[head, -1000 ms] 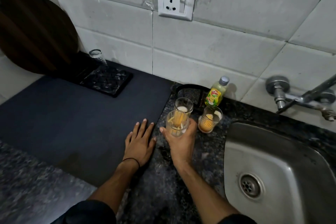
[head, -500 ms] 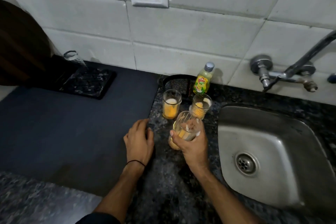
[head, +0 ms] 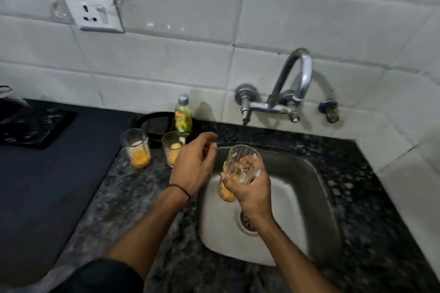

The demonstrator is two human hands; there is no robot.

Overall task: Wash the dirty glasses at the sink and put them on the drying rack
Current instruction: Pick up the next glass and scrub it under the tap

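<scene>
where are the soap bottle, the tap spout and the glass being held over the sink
soap bottle [head: 183,123], head view, on its yellow-green label
tap spout [head: 307,71], head view, on the right side of its curved pipe
held glass [head: 241,159], head view, on its clear upper wall

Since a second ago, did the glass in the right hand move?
Yes. The right hand carried the glass rightward, off the counter beside the two other glasses, and now holds it over the sink.
</scene>
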